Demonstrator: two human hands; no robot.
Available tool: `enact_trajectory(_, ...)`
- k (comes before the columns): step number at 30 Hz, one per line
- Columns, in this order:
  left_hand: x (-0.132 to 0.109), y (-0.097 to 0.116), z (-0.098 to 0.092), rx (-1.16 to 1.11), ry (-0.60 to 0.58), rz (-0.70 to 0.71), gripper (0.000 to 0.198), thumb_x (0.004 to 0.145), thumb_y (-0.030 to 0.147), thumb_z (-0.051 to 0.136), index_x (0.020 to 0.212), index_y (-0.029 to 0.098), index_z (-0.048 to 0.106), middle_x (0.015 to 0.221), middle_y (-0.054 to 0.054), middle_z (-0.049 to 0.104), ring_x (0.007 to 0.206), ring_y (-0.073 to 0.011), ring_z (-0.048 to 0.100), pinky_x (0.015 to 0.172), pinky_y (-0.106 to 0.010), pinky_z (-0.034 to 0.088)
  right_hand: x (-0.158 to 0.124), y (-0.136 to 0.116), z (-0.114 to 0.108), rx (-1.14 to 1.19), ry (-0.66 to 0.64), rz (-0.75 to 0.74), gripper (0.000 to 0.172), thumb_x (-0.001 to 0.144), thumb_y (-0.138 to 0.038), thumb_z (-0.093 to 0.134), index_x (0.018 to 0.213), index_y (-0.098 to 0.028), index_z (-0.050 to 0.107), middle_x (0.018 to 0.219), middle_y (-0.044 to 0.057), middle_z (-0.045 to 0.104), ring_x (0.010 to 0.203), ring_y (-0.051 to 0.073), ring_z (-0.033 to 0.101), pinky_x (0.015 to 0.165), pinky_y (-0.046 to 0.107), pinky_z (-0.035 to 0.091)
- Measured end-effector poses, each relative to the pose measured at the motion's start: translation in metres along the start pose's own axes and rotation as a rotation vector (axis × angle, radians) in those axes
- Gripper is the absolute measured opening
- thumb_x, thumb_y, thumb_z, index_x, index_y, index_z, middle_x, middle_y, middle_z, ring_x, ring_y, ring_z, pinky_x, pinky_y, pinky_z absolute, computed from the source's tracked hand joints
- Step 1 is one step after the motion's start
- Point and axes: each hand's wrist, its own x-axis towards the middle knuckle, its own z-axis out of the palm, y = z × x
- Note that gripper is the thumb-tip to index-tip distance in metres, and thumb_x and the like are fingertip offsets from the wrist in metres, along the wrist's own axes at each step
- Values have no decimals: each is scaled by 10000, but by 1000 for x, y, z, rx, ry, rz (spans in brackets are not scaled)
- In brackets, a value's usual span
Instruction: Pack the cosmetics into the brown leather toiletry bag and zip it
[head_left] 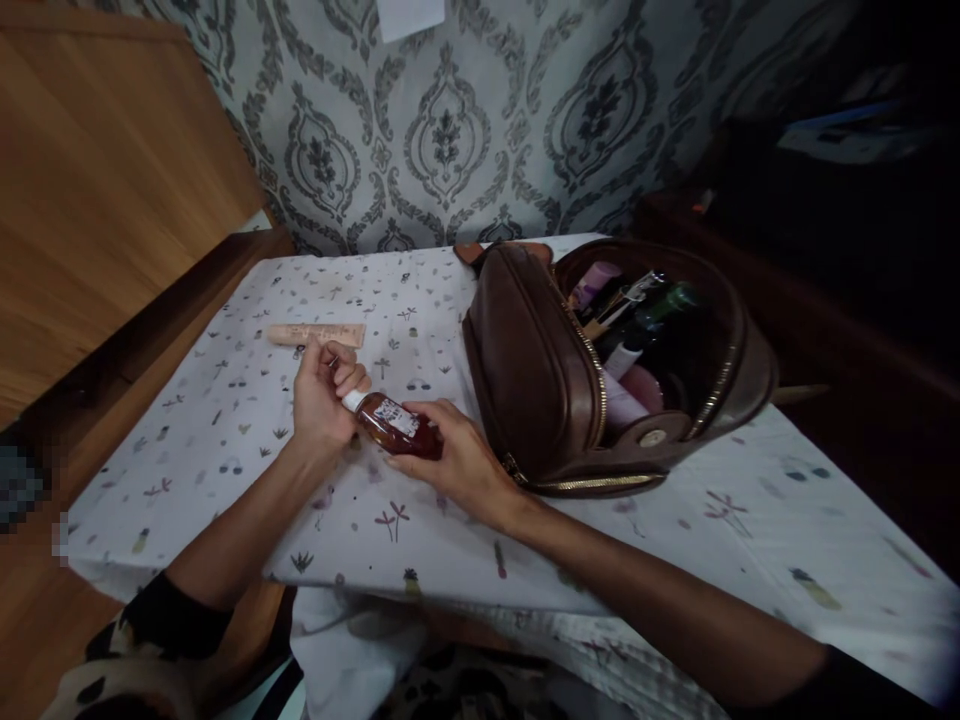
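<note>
A small bottle of reddish-brown liquid [396,424] with a pale label and a white top lies tilted between my hands. My right hand [457,450] is closed around its base, thumb on the near side and fingers on the far side. Against the white end sits my left hand [328,395], turned partly palm up with its fingers curled in; whether anything is inside them is hidden. Just beyond the left fingers, a peach-coloured squeeze tube [316,335] lies flat on the patterned tablecloth [247,420].
To the right stands a brown toiletry bag [540,350], unzipped, with brushes, a green-topped item [675,300] and several pink and purple containers inside. Behind the table is a damask-papered wall [448,130]. A wooden panel [120,170] rises on the left.
</note>
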Motion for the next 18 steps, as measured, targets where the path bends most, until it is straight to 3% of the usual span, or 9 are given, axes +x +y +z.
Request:
enact_trajectory(3, 2, -1, 8, 30, -26, 0, 642, 1022, 584, 494, 543, 155, 484, 446, 75, 291, 339, -23, 255, 385, -156, 319, -1, -3, -1, -109, 47, -86, 624, 684, -279, 932, 1241, -222, 657, 1067, 51, 620, 1015, 232, 633, 944, 396, 533)
enact_trajectory(5, 6, 1, 12, 44, -62, 23, 641, 1016, 587, 506, 540, 158, 481, 431, 83, 250, 327, -21, 226, 371, -154, 292, -1, -3, -2, -19, 50, -64, 648, 688, -303, 928, 1257, -214, 631, 1116, 64, 626, 1051, 234, 634, 947, 383, 534)
enact_trajectory(7, 10, 3, 13, 49, -90, 50, 645, 1013, 593, 508, 537, 159, 478, 421, 88, 226, 318, -19, 208, 366, -153, 279, 2, -3, -2, 174, -12, 39, 627, 755, -410, 867, 1271, -191, 587, 1135, 80, 644, 978, 211, 660, 844, 346, 562)
enact_trajectory(10, 15, 3, 10, 48, -111, 70, 640, 1014, 587, 512, 540, 159, 478, 417, 92, 221, 312, -18, 202, 367, -152, 279, 6, -2, -3, 479, -231, 248, 576, 849, -606, 708, 1184, -159, 566, 970, 60, 663, 703, 150, 661, 591, 269, 528)
enact_trajectory(12, 15, 1, 8, 45, -125, 59, 624, 1019, 569, 515, 553, 157, 490, 420, 94, 226, 312, -15, 203, 369, -149, 276, 7, -1, -3, 567, -298, 304, 558, 835, -621, 713, 1112, -156, 577, 898, 38, 656, 644, 127, 653, 555, 241, 508)
enact_trajectory(14, 15, -3, 6, 40, -132, 39, 607, 1033, 541, 504, 566, 154, 502, 429, 92, 244, 316, -13, 215, 375, -146, 274, 7, 1, -3, 542, -243, 279, 511, 816, -546, 756, 1104, -160, 583, 893, 28, 663, 635, 113, 644, 554, 227, 498)
enact_trajectory(18, 12, -10, 8, 51, -114, 0, 596, 1046, 498, 498, 563, 150, 492, 457, 77, 312, 334, -13, 261, 388, -147, 294, 5, 5, -2, 261, -16, 98, 376, 807, -342, 759, 1113, -185, 608, 946, 20, 689, 736, 131, 629, 655, 253, 510)
